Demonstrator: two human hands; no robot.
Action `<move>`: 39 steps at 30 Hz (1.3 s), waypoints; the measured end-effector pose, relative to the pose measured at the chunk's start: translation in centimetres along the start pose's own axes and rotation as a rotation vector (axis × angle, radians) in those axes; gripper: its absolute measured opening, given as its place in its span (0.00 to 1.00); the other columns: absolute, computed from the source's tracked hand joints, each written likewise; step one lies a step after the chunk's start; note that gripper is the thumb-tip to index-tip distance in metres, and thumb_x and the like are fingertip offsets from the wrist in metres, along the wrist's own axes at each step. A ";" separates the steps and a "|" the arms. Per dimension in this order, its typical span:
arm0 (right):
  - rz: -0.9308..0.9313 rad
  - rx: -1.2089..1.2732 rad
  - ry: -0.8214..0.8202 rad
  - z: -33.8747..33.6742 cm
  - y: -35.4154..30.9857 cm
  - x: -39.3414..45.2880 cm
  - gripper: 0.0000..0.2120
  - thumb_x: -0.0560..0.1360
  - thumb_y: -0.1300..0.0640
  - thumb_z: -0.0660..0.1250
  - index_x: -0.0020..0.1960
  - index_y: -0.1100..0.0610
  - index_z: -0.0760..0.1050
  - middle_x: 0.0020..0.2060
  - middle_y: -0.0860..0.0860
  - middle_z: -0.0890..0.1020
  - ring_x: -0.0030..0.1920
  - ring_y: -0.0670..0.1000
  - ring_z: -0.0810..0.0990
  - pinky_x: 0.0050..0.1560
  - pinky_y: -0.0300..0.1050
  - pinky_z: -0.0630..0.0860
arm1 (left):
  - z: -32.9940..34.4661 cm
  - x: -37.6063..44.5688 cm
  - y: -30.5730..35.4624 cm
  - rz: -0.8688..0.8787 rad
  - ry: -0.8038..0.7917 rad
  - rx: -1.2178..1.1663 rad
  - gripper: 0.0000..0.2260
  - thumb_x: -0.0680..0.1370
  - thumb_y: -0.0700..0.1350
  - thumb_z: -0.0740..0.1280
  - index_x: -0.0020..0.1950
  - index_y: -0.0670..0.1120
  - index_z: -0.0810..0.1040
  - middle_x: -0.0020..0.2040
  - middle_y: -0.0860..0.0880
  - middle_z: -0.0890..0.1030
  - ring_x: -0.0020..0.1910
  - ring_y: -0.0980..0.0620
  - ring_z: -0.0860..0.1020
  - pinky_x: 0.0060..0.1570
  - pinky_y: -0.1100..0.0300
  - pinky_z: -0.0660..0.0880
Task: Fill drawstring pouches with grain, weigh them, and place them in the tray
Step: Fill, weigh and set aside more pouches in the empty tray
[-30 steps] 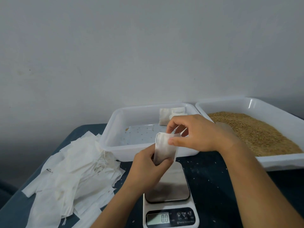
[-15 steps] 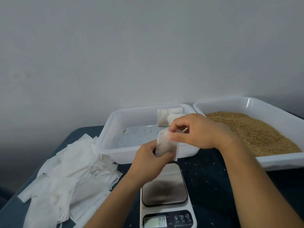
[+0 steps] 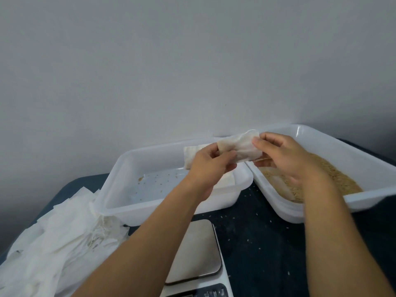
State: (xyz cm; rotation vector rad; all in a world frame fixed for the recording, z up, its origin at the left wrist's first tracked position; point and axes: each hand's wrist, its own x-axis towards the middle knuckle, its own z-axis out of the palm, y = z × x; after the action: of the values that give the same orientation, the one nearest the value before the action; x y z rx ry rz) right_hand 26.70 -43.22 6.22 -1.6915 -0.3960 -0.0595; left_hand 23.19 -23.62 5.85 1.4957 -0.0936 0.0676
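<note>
A white empty pouch (image 3: 240, 147) is held sideways in the air above the gap between the two trays. My left hand (image 3: 211, 162) grips its left end and my right hand (image 3: 285, 155) pinches its right end. Behind my left hand, a filled pouch (image 3: 190, 156) lies in the far part of the white tray (image 3: 120, 189). To the right, the grain tray (image 3: 353, 159) holds brown grain (image 3: 342, 181). The scale (image 3: 197, 254) sits at the bottom centre, its display cut off by the frame edge.
A heap of empty white pouches (image 3: 55, 239) covers the left of the dark blue table (image 3: 267, 243). Loose grains are scattered on the table and on the white tray's floor. A plain grey wall rises right behind the trays.
Both hands have carried the pouch up and to the right, from over the scale to the edge of the grain tray, and turned it from upright to sideways.
</note>
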 end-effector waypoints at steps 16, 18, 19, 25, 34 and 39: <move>0.085 -0.291 0.163 -1.9 2.8 0.3 0.18 0.79 0.34 0.65 0.46 0.46 0.84 0.41 0.44 0.85 0.38 0.46 0.87 0.54 0.57 0.84 | 2.8 3.4 -1.9 -0.062 0.014 0.151 0.06 0.78 0.37 0.71 0.54 0.42 0.84 0.55 0.40 0.85 0.50 0.49 0.84 0.60 0.52 0.82; 0.103 -0.314 0.141 -1.8 2.8 0.2 0.21 0.78 0.32 0.63 0.46 0.46 0.85 0.43 0.47 0.86 0.39 0.48 0.87 0.55 0.58 0.83 | 2.8 3.5 -1.9 -0.055 0.018 0.160 0.06 0.78 0.36 0.71 0.53 0.40 0.84 0.55 0.38 0.85 0.49 0.49 0.84 0.60 0.51 0.81; 0.106 -0.365 0.148 -1.8 2.9 0.2 0.24 0.78 0.31 0.62 0.46 0.49 0.85 0.44 0.50 0.86 0.41 0.50 0.87 0.56 0.60 0.83 | 2.8 3.5 -1.9 -0.052 0.020 0.169 0.06 0.78 0.36 0.71 0.54 0.38 0.83 0.55 0.37 0.85 0.49 0.49 0.83 0.61 0.49 0.81; 0.128 -0.292 0.203 -2.3 2.9 0.3 0.25 0.77 0.29 0.60 0.50 0.46 0.86 0.46 0.46 0.88 0.47 0.51 0.87 0.56 0.59 0.82 | 3.0 3.6 -1.9 -0.059 0.040 0.177 0.06 0.78 0.37 0.72 0.54 0.38 0.84 0.55 0.38 0.85 0.49 0.50 0.84 0.60 0.51 0.82; 0.125 -0.383 0.187 -2.0 2.6 0.0 0.32 0.79 0.28 0.56 0.51 0.54 0.85 0.50 0.57 0.86 0.49 0.57 0.86 0.58 0.59 0.80 | 3.4 3.7 -2.2 -0.070 0.039 0.156 0.05 0.78 0.37 0.72 0.52 0.41 0.84 0.54 0.39 0.85 0.53 0.45 0.85 0.60 0.51 0.82; 0.136 -0.475 0.198 -2.6 2.7 0.3 0.37 0.79 0.29 0.55 0.49 0.61 0.84 0.47 0.59 0.87 0.48 0.59 0.86 0.58 0.59 0.80 | 3.6 3.6 -2.4 -0.067 0.018 0.133 0.06 0.78 0.36 0.71 0.54 0.40 0.84 0.55 0.39 0.85 0.50 0.49 0.83 0.60 0.51 0.81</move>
State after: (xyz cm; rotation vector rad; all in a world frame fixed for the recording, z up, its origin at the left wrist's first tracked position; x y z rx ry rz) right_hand 28.28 -45.94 4.17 -2.1535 -0.1194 -0.2338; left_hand 26.92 -27.45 4.11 1.6292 -0.0247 0.0345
